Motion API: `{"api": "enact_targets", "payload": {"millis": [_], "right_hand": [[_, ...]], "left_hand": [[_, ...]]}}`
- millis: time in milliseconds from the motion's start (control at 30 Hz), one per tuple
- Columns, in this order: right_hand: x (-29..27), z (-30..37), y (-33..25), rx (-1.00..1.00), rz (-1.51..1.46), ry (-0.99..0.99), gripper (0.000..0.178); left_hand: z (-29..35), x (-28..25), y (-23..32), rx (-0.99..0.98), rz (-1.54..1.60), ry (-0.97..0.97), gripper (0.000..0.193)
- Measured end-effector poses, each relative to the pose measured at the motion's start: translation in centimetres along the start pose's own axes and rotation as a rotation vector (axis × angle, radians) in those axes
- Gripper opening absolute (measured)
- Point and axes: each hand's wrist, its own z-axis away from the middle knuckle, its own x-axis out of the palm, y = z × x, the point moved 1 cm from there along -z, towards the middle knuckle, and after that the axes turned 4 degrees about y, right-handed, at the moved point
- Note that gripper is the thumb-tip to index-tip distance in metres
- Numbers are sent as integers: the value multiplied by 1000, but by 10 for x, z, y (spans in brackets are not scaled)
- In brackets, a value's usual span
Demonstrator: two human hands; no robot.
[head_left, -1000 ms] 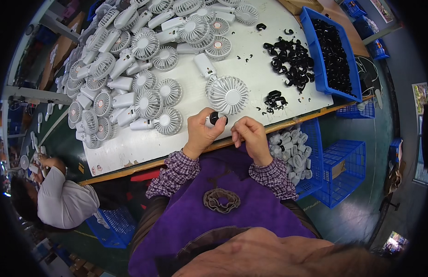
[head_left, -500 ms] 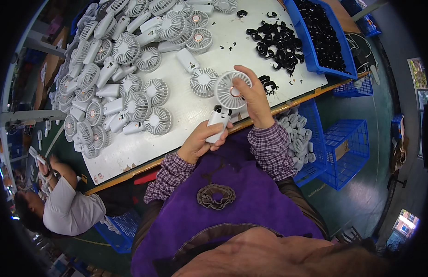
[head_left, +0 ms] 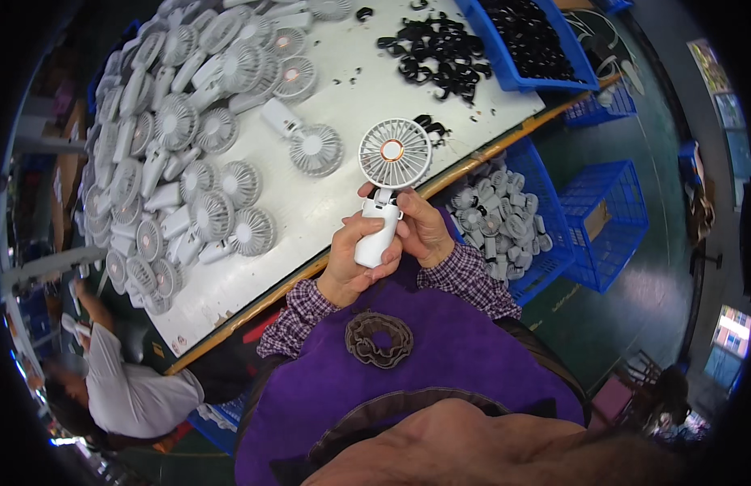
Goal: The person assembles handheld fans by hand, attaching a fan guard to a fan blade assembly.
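Observation:
A white handheld fan [head_left: 379, 243] is held upright over the table's front edge, its round head with an orange-ringed centre facing up at me. My left hand [head_left: 347, 257] wraps round the handle, thumb across its front. My right hand [head_left: 424, 227] is closed at the handle's upper right side, fingers by the neck, where a black part shows. Some right fingertips are hidden behind the fan. Close by on the table lies another white fan [head_left: 316, 150]. Several small black C-shaped pieces [head_left: 430, 128] lie just past the held fan's head.
White fans [head_left: 177, 121] are heaped across the table's left. Black pieces [head_left: 440, 57] form a pile beside a blue bin [head_left: 517, 81] full of them. Right of the table, a blue crate [head_left: 554, 257] holds white parts [head_left: 505, 219]. A person [head_left: 136, 381] works at the left.
The held fan's head has swung from tilted aside to standing in line above the handle. My right hand has moved from the head down to the neck. The view has shifted slightly.

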Motion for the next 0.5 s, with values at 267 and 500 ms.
{"api": "enact_targets", "payload": {"millis": [267, 500], "right_hand": [[-39, 20, -18, -135, -121, -24, 57], [-52, 57, -38, -267, -112, 130, 53]], "left_hand": [[-41, -8, -23, -153, -36, -162, 44], [-55, 30, -36, -188, -180, -10, 30]]}}
